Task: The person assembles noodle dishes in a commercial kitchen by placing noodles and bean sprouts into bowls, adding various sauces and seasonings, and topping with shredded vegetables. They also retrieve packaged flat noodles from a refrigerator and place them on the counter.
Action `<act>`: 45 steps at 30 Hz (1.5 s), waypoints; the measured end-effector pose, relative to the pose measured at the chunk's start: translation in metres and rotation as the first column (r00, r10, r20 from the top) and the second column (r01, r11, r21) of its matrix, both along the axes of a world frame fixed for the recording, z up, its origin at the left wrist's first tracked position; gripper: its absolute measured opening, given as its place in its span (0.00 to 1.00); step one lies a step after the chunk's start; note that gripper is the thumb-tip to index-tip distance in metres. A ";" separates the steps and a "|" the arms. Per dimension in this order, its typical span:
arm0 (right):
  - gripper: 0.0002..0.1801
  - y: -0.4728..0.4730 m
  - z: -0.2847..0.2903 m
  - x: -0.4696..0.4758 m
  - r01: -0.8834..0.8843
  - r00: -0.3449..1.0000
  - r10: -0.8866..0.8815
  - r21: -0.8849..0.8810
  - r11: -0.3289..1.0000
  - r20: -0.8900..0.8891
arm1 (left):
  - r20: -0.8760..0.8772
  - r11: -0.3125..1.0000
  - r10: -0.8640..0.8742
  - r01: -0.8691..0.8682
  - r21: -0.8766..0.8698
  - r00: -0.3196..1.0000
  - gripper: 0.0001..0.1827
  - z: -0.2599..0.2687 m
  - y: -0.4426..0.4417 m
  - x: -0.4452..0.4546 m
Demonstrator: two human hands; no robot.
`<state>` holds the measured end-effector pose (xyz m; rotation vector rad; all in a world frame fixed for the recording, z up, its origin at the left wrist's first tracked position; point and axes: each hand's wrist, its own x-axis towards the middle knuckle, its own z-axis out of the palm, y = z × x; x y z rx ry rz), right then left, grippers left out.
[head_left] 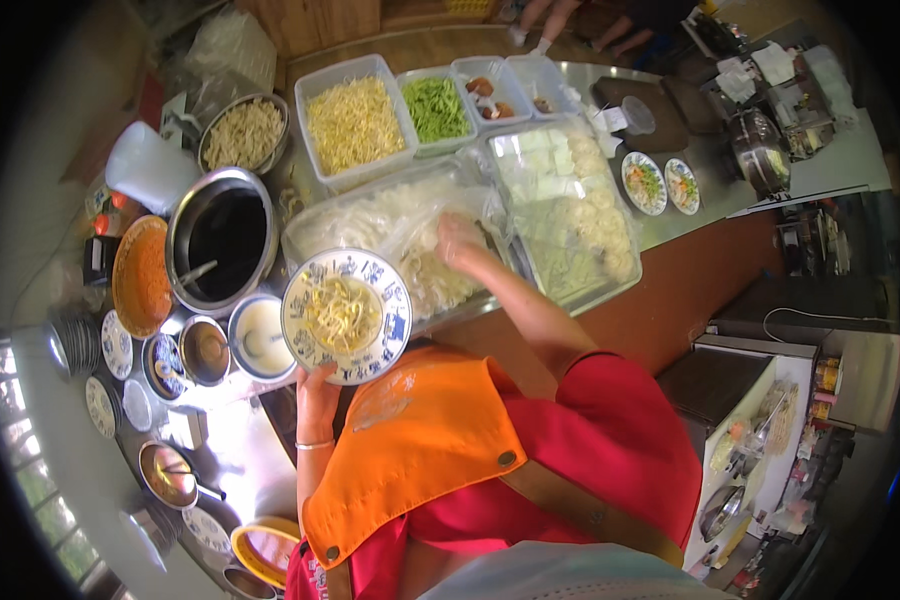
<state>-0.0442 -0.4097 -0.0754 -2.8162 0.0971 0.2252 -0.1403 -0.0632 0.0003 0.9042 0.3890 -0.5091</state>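
Note:
A blue-and-white patterned plate (396,324) with bean sprouts (342,313) in its middle is held at its near rim by my left hand (317,390). The plate overlaps the near left corner of a wide tray (300,225) of pale noodles covered in clear plastic. My right hand (459,238) reaches over the tray's right part, its fingers at the plastic and the pale noodles (439,281); its fingertips are partly hidden, so I cannot tell whether it grips anything. Beyond the tray stands a plastic tub (411,154) full of bean sprouts (354,124).
Shredded greens (435,109) fill a tub at the back. A plastic-covered tray of dough pieces (596,217) lies at the right, beside two filled plates (643,184). At the left stand a pot of dark liquid (229,236), an orange sauce bowl (142,277) and a bowl of white liquid (266,341).

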 end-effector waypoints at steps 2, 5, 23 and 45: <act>0.39 0.017 -0.010 0.003 0.267 0.960 -0.258 0.071 0.961 -0.110 | -0.010 1.000 -0.029 0.029 -0.002 1.000 0.37 0.001 0.005 0.004; 0.28 0.039 -0.083 0.022 0.273 0.961 -0.270 -0.037 0.961 0.066 | -0.003 0.997 -0.051 0.051 -0.058 0.999 0.39 -0.004 0.011 0.011; 0.20 0.019 0.041 -0.054 0.348 0.865 -0.394 0.193 0.917 0.311 | 0.013 0.931 -0.334 0.332 -0.154 0.942 0.34 -0.012 0.033 0.050; 0.35 0.007 -0.052 -0.069 0.202 0.959 -0.233 0.190 0.961 0.158 | 0.115 0.962 -0.126 0.150 -0.229 0.985 0.31 0.001 -0.024 0.006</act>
